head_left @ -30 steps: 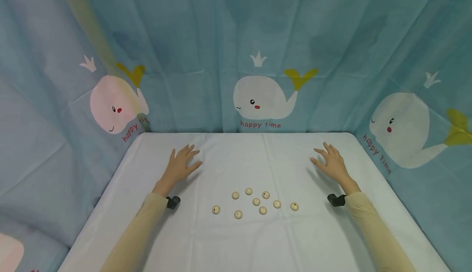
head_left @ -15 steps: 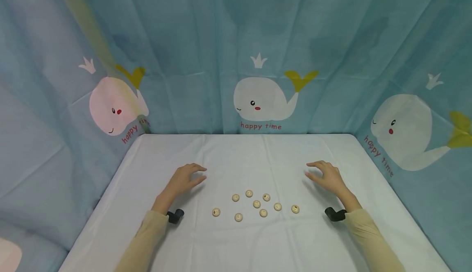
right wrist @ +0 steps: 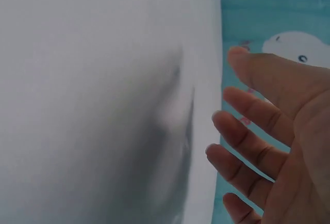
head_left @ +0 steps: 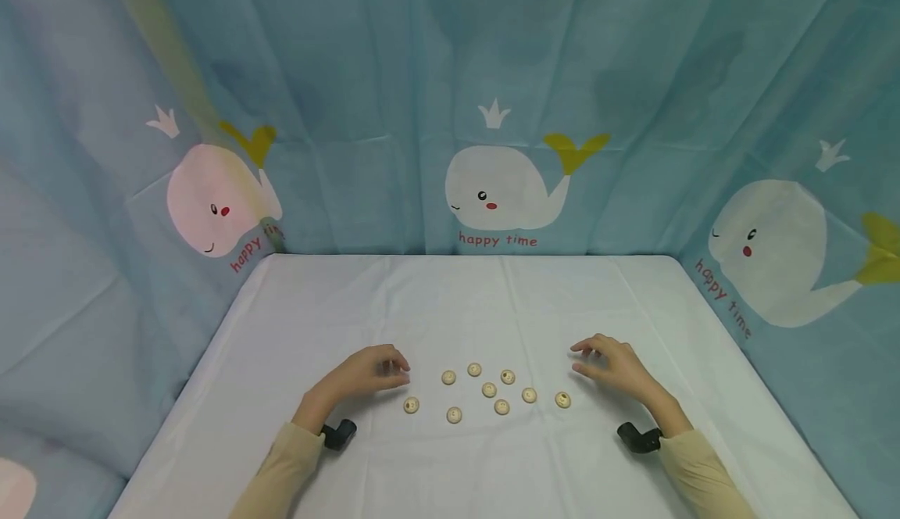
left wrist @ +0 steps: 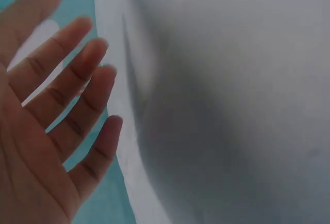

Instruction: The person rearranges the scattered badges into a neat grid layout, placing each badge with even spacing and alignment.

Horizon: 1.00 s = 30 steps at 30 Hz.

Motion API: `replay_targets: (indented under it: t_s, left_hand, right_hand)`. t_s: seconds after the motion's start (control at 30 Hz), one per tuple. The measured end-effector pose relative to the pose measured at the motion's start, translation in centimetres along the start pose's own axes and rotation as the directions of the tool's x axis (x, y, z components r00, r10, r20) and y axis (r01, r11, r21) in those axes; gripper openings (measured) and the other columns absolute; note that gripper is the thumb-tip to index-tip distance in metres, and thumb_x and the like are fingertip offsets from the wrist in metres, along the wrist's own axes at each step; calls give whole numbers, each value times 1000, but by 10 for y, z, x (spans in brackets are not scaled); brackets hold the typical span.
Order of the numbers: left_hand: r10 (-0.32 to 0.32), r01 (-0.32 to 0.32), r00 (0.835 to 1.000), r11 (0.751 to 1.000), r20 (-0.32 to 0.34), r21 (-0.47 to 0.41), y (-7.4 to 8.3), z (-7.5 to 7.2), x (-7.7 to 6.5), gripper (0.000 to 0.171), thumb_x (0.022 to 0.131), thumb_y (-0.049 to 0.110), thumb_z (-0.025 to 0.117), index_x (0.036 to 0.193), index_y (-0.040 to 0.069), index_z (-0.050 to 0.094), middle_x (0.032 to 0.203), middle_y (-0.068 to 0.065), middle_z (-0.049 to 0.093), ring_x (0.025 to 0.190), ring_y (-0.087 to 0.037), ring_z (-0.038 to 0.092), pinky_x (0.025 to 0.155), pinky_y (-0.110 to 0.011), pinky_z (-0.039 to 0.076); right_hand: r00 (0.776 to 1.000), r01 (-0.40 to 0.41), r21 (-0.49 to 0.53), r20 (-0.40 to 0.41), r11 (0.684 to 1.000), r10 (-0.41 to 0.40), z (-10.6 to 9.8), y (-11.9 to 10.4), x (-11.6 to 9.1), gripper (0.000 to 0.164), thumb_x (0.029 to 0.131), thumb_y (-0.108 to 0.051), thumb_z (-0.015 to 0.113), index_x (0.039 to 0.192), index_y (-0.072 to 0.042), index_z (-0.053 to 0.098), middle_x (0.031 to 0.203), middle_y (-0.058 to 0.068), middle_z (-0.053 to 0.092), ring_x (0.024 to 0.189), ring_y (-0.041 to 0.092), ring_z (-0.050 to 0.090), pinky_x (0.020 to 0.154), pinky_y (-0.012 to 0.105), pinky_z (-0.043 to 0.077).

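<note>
Several small round tan discs [head_left: 488,390] with dark marks on top lie loosely spread over the white tabletop in the head view. My left hand [head_left: 369,370] hovers just left of them, nearest to the leftmost disc [head_left: 411,405]; its relaxed fingers hold nothing. On the other side my right hand [head_left: 613,364] is held above and behind the rightmost disc [head_left: 562,400], thumb and fingers apart with nothing between them. Both wrist views show the palms, the left hand [left wrist: 56,110] and the right hand [right wrist: 273,141], with loosely bent, spread fingers.
A white cloth covers the table [head_left: 450,472]. Blue curtains [head_left: 351,112] printed with whales stand behind it and along both sides. Each wrist wears a small black camera, the left camera [head_left: 340,434] and the right camera [head_left: 638,438].
Both hands have come nearer to the person and inward toward the discs, and their fingers have gone from spread to more bent. The discs lie in the same arrangement.
</note>
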<state>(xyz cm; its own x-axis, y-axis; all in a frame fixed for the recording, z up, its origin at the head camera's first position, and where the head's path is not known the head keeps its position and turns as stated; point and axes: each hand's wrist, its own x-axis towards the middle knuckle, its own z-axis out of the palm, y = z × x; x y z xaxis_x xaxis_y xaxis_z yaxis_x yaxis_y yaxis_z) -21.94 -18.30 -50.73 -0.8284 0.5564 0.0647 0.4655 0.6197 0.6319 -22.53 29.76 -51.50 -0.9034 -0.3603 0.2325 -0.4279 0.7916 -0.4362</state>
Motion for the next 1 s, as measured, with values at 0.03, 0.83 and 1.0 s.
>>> replay_targets:
  t_s: [0.03, 0.83, 1.0]
  left_hand:
    - [-4, 5, 1000, 1000, 17, -15, 0, 2, -1, 25, 82, 45, 66, 94, 23, 65, 85, 14, 59, 80, -10, 55, 72, -26, 45]
    - [77, -86, 991, 992, 106, 91, 2, 19, -5, 36, 70, 45, 77, 97, 27, 61, 91, 12, 52, 83, -5, 41, 78, -32, 29]
    - [87, -98, 991, 990, 105, 103, 2, 19, -6, 31, 71, 43, 76, 94, 29, 61, 88, 11, 51, 81, -6, 39, 78, -32, 28]
  right_hand:
    - [1000, 13, 1, 5, 1000, -13, 2, -1, -1, 30, 78, -36, 73, 103, -21, 66, 87, -10, 60, 82, 11, 52, 73, 35, 30]
    - [962, 171, 207, 178, 963, -209, 10, -19, -22, 34, 72, -34, 78, 100, -20, 63, 87, -9, 57, 77, 7, 49, 70, 24, 40]
    - [957, 204, 220, 158, 954, -241, 14, -17, -21, 28, 74, -28, 78, 96, -20, 63, 86, -9, 58, 77, 6, 51, 70, 24, 41]
